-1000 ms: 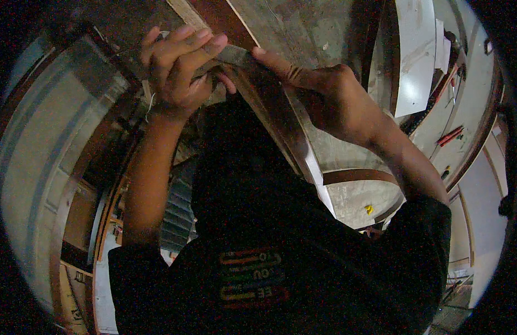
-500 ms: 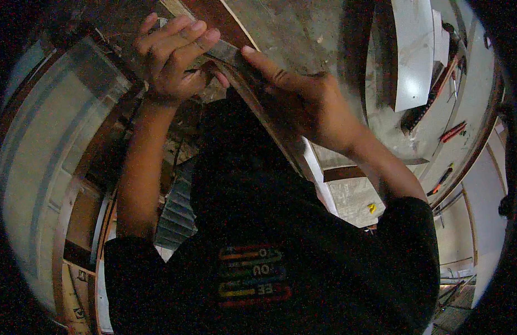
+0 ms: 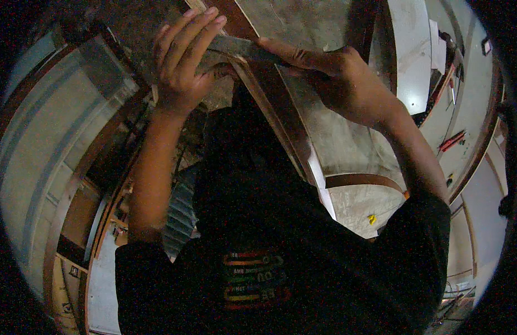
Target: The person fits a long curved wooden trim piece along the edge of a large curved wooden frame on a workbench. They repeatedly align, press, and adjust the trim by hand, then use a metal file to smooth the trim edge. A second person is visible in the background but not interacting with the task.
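A flat grey bar [image 3: 244, 49], shaped like a file, lies crosswise over the edge of a long brown wooden board [image 3: 286, 106]. My right hand [image 3: 356, 89] is closed round the bar's right end, its index finger stretched along the top; whether a handle is inside that hand is hidden. At the other end my left hand [image 3: 183, 72] holds the bar, fingers straight and close together above, thumb mostly hidden below. The board slants from the top of the view down toward my body, with a pale strip along its edge.
To the right stands a white curved panel [image 3: 413, 56]. Beyond it, a red-handled tool [image 3: 452, 140] lies on a pale surface. Further down is a small yellow object [image 3: 371, 219]. On the left is a large pale framed panel [image 3: 46, 128]. Dark ridged material [image 3: 180, 212] shows below my left forearm.
Both hands and the grey bar have shifted to the right across the board. My left fingers have straightened, and more of the board's brown face shows beneath the bar.
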### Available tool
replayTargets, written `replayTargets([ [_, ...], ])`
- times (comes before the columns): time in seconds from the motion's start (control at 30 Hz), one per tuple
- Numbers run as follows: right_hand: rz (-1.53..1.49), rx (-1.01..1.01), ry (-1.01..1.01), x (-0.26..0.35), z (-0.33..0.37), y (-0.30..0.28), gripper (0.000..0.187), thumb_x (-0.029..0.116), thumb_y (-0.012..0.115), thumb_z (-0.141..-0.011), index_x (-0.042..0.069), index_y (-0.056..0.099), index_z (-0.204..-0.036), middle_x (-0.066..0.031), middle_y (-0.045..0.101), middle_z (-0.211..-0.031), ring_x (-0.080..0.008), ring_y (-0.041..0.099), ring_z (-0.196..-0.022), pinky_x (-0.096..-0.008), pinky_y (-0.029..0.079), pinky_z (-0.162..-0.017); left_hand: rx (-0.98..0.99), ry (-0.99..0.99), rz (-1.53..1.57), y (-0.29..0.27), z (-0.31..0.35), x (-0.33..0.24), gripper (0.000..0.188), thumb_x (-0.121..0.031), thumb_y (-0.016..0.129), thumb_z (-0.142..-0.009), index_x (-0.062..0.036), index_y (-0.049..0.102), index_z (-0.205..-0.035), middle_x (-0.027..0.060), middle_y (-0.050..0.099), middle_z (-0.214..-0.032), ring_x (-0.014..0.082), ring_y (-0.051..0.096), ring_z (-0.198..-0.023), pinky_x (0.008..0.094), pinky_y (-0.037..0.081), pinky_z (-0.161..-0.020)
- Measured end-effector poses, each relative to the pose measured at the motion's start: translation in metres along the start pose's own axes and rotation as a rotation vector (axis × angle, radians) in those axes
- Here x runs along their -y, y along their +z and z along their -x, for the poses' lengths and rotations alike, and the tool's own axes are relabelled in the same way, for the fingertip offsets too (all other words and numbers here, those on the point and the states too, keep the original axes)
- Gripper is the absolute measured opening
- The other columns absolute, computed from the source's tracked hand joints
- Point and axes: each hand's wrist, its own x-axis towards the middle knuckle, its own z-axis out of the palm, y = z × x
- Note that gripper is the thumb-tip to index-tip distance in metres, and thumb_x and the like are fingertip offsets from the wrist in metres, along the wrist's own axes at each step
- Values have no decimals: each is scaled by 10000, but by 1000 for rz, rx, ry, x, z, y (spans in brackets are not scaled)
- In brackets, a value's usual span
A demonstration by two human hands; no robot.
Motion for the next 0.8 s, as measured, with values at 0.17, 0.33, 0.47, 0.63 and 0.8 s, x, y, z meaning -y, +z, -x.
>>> replayTargets([
  [0.17,-54,147,96,4,-7,-8,682,-37,584,-890,225,528,-1518,-245,719,-1002,-393,692,-775,-401,561,-759,-20,-74,-64,7,7,-4,438,-153,605,-878,-204,724,-1297,-28,664,-1398,217,565,-1317,438,307,-1176],
  [0.33,-139,250,174,10,-8,-9,697,139,597,-926,295,416,-1581,-217,728,-1023,-414,726,-852,-463,584,-779,-55,-57,-72,9,15,-3,341,-146,529,-1004,-277,744,-1234,-70,703,-1323,189,580,-1284,433,268,-1209],
  [0.47,-190,231,143,11,-13,-5,750,109,600,-919,328,374,-1601,-179,735,-1058,-406,736,-855,-462,595,-727,-78,-36,-98,11,18,-3,211,-282,643,-1008,-332,721,-1197,-114,704,-1280,167,573,-1261,431,249,-1236],
  [0.63,-167,426,278,20,-15,-12,803,117,729,-858,281,422,-1581,-159,725,-938,-330,731,-795,-435,570,-743,-128,46,-157,15,20,1,291,-315,751,-942,-362,679,-1220,-142,690,-1267,150,555,-1264,444,238,-1251],
  [0.8,-171,416,280,26,-12,-3,834,67,785,-802,227,480,-1562,-146,685,-857,-273,677,-697,-378,543,-671,-151,112,-146,17,24,12,310,-334,758,-933,-379,670,-1227,-154,661,-1322,139,546,-1274,467,215,-1268],
])
